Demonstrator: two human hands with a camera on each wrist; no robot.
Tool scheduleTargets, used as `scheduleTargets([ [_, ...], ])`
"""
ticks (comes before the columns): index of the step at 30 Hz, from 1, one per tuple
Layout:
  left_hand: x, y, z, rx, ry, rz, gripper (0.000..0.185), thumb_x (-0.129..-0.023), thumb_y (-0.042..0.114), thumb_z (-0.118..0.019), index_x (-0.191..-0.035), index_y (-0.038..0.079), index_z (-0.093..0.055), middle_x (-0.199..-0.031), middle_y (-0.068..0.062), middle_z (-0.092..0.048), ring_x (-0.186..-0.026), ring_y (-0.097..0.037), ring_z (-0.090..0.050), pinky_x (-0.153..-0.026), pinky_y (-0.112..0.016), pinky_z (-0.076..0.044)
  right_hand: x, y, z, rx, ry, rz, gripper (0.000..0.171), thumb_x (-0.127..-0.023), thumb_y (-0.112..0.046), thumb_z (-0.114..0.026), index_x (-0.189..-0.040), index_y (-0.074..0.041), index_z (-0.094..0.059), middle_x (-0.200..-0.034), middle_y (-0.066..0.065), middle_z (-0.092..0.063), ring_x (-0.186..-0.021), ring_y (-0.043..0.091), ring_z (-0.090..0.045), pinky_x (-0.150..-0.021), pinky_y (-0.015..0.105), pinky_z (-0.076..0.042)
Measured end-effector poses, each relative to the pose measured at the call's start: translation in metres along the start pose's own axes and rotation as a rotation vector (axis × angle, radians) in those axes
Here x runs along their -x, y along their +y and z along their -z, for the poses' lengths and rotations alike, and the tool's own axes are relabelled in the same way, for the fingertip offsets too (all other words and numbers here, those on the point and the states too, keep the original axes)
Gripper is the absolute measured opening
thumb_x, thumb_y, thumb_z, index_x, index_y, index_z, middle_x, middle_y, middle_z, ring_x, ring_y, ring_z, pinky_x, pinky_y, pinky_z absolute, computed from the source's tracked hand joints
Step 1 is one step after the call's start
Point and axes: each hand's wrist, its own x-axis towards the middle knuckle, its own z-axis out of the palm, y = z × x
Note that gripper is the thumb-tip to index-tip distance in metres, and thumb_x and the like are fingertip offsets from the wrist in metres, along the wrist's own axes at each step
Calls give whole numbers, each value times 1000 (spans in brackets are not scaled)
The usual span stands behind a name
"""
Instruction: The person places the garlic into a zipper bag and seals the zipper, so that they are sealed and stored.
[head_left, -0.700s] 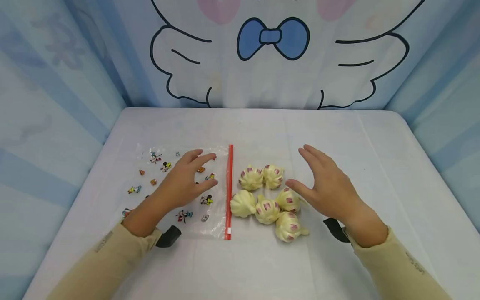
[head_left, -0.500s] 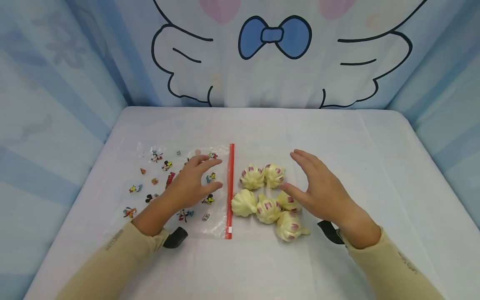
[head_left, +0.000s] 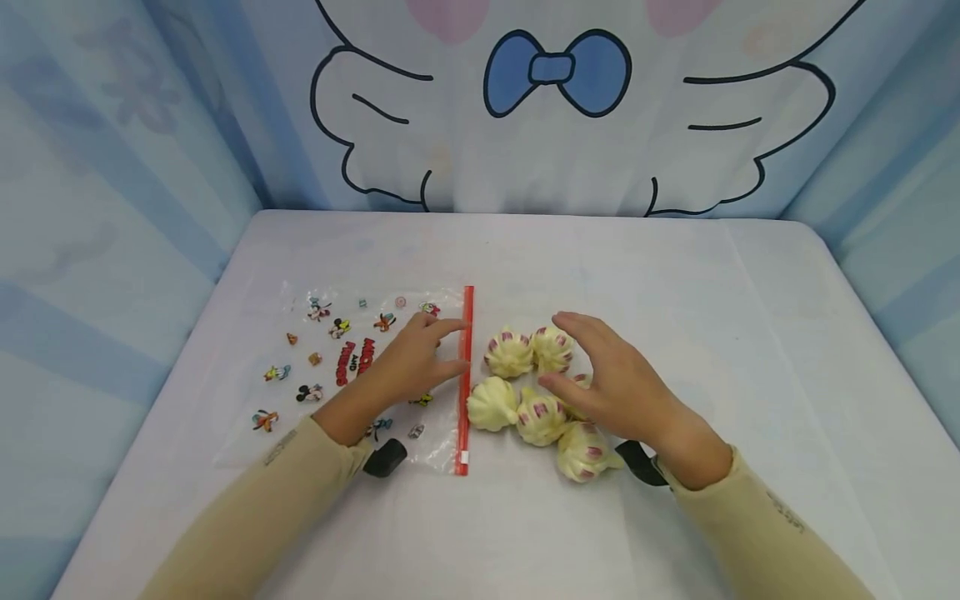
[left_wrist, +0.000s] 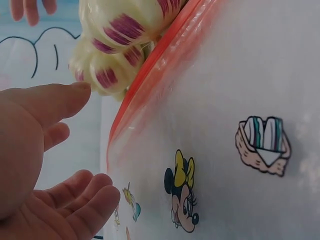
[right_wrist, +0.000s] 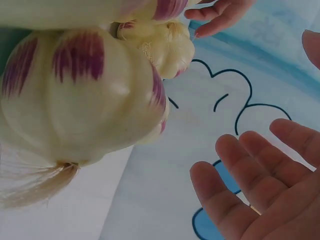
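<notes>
Garlic bulbs (head_left: 536, 392): six visible, all loose on the white table (head_left: 675, 275), clustered just right of the bag's red zip strip (head_left: 467, 375); none inside the bag as far as the head view shows. Zip bag (head_left: 337, 367) lies flat to the left of the cluster, mouth edge facing the garlic, and looks unopened, though I can't confirm the seal from these views. Left hand (head_left: 408, 367) rests on the bag, fingers straight and relaxed, tips touching or just at the red strip; no pinch on it. The left wrist view shows the fingers (left_wrist: 55, 100) spread apart beside the red strip (left_wrist: 150, 75), holding nothing. Right hand (head_left: 615, 383) hovers over the right side of the cluster with fingers extended and apart, covering one bulb; contact can't be confirmed. In the right wrist view the fingers (right_wrist: 250, 175) are loose, with a bulb (right_wrist: 75, 95) close by and nothing gripped. My read: very early, both hands arriving, bag still to be opened and every bulb still out. Writing: red print on the bag, partly hidden by the left hand, seems to read "MICKEY AND FRIENDS"; it's small, so low confidence. Cartoon mouse figures are scattered over the plastic, one with a yellow bow (left_wrist: 182, 195). Small text on both sleeves is unreadable. Backdrop shows a cartoon with a blue bow (head_left: 557, 71), no text.
</notes>
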Motion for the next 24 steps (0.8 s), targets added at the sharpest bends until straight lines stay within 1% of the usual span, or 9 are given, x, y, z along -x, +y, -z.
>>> scheduleTargets([
  [7,-13,4,-5,-74,-41,40,58,-95,36,-69,-149,24,-51,-140,-22,-41,-112,-29,-53,-91,-44,-50,0,-1,-1,11,6,5,72,-88,-29,-77,-144,4,-46,-146,20,-47,-132,34,-47,-104,53,-42],
  [14,-22,8,-10,-118,-77,84,57,-93,41,-71,-145,24,-55,-136,-26,-41,-106,-32,-53,-83,-45,-50,0,-2,0,27,23,31,72,-88,-29,-78,-143,5,-46,-145,20,-48,-131,34,-48,-103,52,-44],
  [17,-24,9,-12,-131,-92,86,55,-93,40,-70,-143,22,-57,-137,-28,-40,-107,-33,-54,-84,-46,-51,0,-3,0,26,29,44,72,-88,-28,-78,-143,5,-46,-145,20,-48,-131,33,-49,-102,52,-44],
  [21,-23,9,-12,-120,-100,92,50,-94,38,-70,-138,17,-58,-137,-29,-41,-105,-33,-56,-84,-46,-51,0,-4,0,23,31,48,71,-88,-28,-78,-142,5,-46,-144,19,-48,-130,33,-49,-102,52,-45],
  [24,-22,8,-9,-80,-90,85,45,-94,31,-68,-133,12,-57,-130,-24,-46,-97,-29,-55,-79,-43,-51,0,-4,0,24,36,51,71,-88,-28,-78,-142,6,-47,-144,20,-49,-130,33,-50,-102,52,-45],
])
